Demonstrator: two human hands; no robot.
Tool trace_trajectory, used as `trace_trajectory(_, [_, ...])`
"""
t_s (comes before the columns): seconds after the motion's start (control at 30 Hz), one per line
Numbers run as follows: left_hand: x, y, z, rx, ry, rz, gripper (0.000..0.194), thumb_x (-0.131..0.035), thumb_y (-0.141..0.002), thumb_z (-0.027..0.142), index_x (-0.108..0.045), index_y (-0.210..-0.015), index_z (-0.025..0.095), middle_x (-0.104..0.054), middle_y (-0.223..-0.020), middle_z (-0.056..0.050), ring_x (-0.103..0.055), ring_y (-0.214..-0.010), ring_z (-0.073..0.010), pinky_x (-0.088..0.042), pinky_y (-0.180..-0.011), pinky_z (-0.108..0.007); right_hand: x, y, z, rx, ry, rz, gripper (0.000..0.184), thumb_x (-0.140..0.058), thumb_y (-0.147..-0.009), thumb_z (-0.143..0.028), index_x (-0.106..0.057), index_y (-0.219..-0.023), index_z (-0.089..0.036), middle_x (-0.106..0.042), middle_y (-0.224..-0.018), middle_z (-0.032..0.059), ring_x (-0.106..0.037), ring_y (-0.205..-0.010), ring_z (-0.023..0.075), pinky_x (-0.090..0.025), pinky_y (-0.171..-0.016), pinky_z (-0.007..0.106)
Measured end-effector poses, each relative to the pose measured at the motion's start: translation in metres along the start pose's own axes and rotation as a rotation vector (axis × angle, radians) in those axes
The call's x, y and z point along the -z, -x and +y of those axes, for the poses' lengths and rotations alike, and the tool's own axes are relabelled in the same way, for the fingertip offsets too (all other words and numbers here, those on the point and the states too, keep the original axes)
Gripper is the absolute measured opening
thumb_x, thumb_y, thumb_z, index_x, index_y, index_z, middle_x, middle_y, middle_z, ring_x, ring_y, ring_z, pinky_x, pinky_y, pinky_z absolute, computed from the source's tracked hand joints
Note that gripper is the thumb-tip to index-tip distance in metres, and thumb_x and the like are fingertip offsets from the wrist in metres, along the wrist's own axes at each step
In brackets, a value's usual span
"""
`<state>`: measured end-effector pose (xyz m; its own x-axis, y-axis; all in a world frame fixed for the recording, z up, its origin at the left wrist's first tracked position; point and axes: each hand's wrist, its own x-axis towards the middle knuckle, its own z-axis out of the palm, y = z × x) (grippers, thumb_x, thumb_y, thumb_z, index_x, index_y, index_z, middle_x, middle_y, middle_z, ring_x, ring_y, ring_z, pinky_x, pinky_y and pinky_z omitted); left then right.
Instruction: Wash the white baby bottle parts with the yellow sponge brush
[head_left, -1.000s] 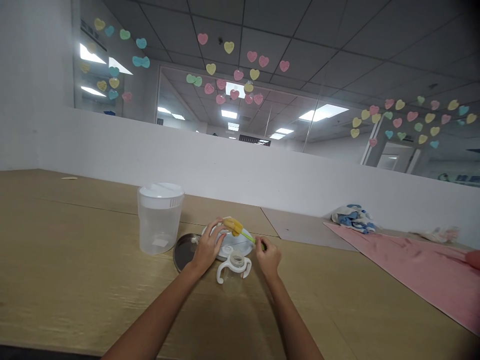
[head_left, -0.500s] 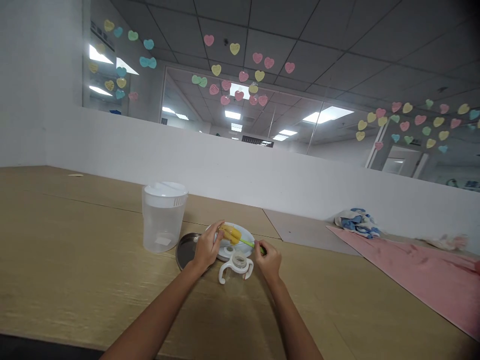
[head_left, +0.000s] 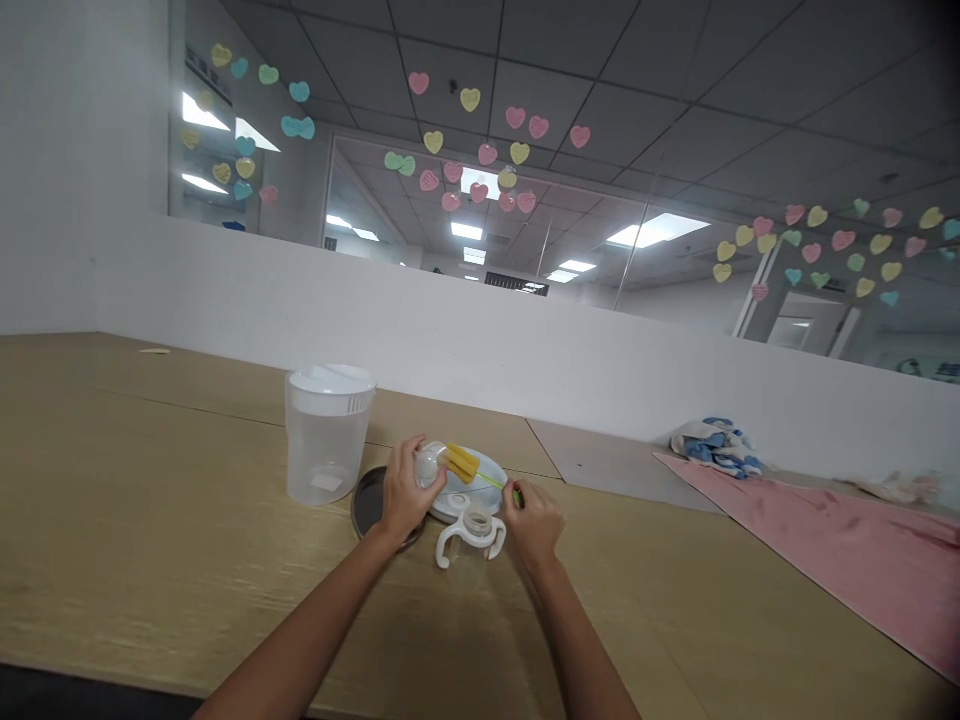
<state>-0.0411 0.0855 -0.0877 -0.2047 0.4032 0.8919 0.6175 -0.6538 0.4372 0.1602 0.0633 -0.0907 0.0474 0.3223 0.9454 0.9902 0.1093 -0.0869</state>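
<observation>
Shifted sponge [head_left: 463, 464] sits between left hand [head_left: 406, 496] gripping cup [head_left: 427, 461] and right hand [head_left: 535, 520] pinching handle [head_left: 490, 481].

Well to the right of the right hand [head_left: 534, 518] there lies a pink cloth [head_left: 817, 545] — and beyond it, near the wall [head_left: 450, 335], one crumpled blue-and-white cloth [head_left: 716, 447]. Far above the hand, heart-shaped notes [head_left: 538, 127] are stuck on glass [head_left: 600, 225].

Brush sponge [head_left: 463, 463]: solid yellow; brush handle [head_left: 490, 481]: lime green. Rounded vessel [head_left: 430, 463]: clear. Bottle handles [head_left: 444, 549]: white. Dish [head_left: 491, 468]: white. Round tray [head_left: 368, 505]: dark grey. Pitcher [head_left: 325, 450]: translucent, colourless; pitcher lid [head_left: 332, 379]: white. Tabletop [head_left: 187, 520]: tan, faintly streaked. Flat cloth [head_left: 817, 540]: plain pink. Bunched cloth [head_left: 716, 447]: white with blue patches. Low wall [head_left: 450, 350]: white. Heart notes [head_left: 538, 127]: pink, yellow, green, blue. Ceiling [head_left: 570, 50]: grey, dark grid lines.
</observation>
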Motion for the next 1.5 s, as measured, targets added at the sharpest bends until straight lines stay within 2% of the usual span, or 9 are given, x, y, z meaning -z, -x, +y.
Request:
trace_trajectory(0.13, [0.009,-0.003,-0.017,0.051,-0.067,0.08,0.044,-0.056,-0.072,0.022,-0.042,-0.114,0.016,-0.049,-0.102,-0.008,-0.049,-0.098,-0.0237,-0.042,-0.088,-0.041,-0.004,0.0,0.003,-0.05,0.008,0.022,0.037,-0.041,-0.084,-0.03,-0.06,-0.055,-0.017,-0.056,-0.049,0.0012,-0.044,-0.047,0.0097,-0.021,-0.051,0.024])
trace_trajectory(0.27, [0.025,-0.001,-0.036,0.116,-0.094,0.026,0.048,-0.053,-0.071,0.018,-0.039,-0.117,0.017,-0.046,-0.109,-0.009,-0.047,-0.106,-0.0246,-0.041,-0.091,-0.04,-0.006,0.0,0.005,-0.109,0.011,0.003,0.039,-0.039,-0.085,-0.03,-0.062,-0.058,-0.017,-0.056,-0.05,0.0011,-0.042,-0.047,0.0089,-0.02,-0.051,0.024])
trace_trajectory(0.47, [0.033,0.001,-0.055,0.247,-0.238,-0.238,0.042,-0.053,-0.071,0.015,-0.042,-0.111,0.016,-0.051,-0.102,-0.008,-0.051,-0.1,-0.0238,-0.042,-0.09,-0.038,-0.008,0.002,0.007,-0.155,0.023,-0.085,0.039,-0.038,-0.084,-0.031,-0.062,-0.058,-0.016,-0.056,-0.051,0.002,-0.04,-0.048,0.0088,-0.017,-0.051,0.024])
trace_trajectory(0.6, [0.031,0.001,-0.055,0.299,-0.352,-0.455,0.037,-0.052,-0.073,0.014,-0.044,-0.11,0.013,-0.052,-0.107,-0.01,-0.051,-0.102,-0.0232,-0.041,-0.09,-0.035,-0.009,0.002,0.008,-0.177,0.023,-0.112,0.039,-0.038,-0.084,-0.032,-0.062,-0.058,-0.016,-0.057,-0.052,0.0021,-0.04,-0.048,0.0087,-0.015,-0.051,0.025])
trace_trajectory(0.7, [0.031,0.002,-0.052,0.292,-0.373,-0.535,0.04,-0.052,-0.072,0.011,-0.043,-0.111,0.012,-0.051,-0.109,-0.011,-0.052,-0.103,-0.0221,-0.041,-0.089,-0.032,-0.009,0.002,0.008,-0.182,0.025,-0.137,0.04,-0.037,-0.084,-0.032,-0.063,-0.059,-0.016,-0.057,-0.053,0.002,-0.04,-0.048,0.0089,-0.015,-0.051,0.025])
trace_trajectory(1.07, [0.036,-0.002,-0.04,0.268,-0.444,-0.511,0.034,-0.049,-0.074,0.012,-0.047,-0.108,0.014,-0.056,-0.108,-0.01,-0.051,-0.105,-0.0228,-0.037,-0.088,-0.033,-0.009,0.002,0.007,-0.175,0.043,-0.156,0.042,-0.035,-0.085,-0.032,-0.064,-0.06,-0.016,-0.057,-0.053,0.0025,-0.042,-0.049,0.0098,-0.017,-0.051,0.025])
trace_trajectory(1.33, [0.037,-0.002,-0.035,0.271,-0.514,-0.595,0.034,-0.048,-0.071,0.012,-0.054,-0.104,0.014,-0.06,-0.104,-0.011,-0.054,-0.098,-0.025,-0.039,-0.082,-0.035,-0.007,0.0,0.007,-0.162,0.034,-0.181,0.04,-0.036,-0.083,-0.031,-0.064,-0.06,-0.016,-0.058,-0.053,0.003,-0.044,-0.048,0.0098,-0.017,-0.051,0.025])
trace_trajectory(1.4, [0.037,-0.003,-0.032,0.229,-0.49,-0.565,0.037,-0.048,-0.07,0.011,-0.054,-0.106,0.015,-0.059,-0.107,-0.01,-0.052,-0.101,-0.0243,-0.037,-0.085,-0.035,-0.007,0.0,0.006,-0.189,0.052,-0.201,0.039,-0.036,-0.083,-0.032,-0.065,-0.06,-0.017,-0.059,-0.054,0.0035,-0.044,-0.049,0.0102,-0.017,-0.051,0.026])
trace_trajectory(1.5, [0.035,-0.003,-0.022,0.064,-0.361,-0.533,0.031,-0.046,-0.075,0.012,-0.056,-0.104,0.017,-0.06,-0.106,-0.007,-0.051,-0.103,-0.0221,-0.035,-0.09,-0.035,-0.007,-0.001,0.006,-0.224,0.07,-0.229,0.039,-0.037,-0.082,-0.032,-0.065,-0.061,-0.017,-0.06,-0.056,0.0041,-0.044,-0.049,0.0105,-0.016,-0.051,0.026])
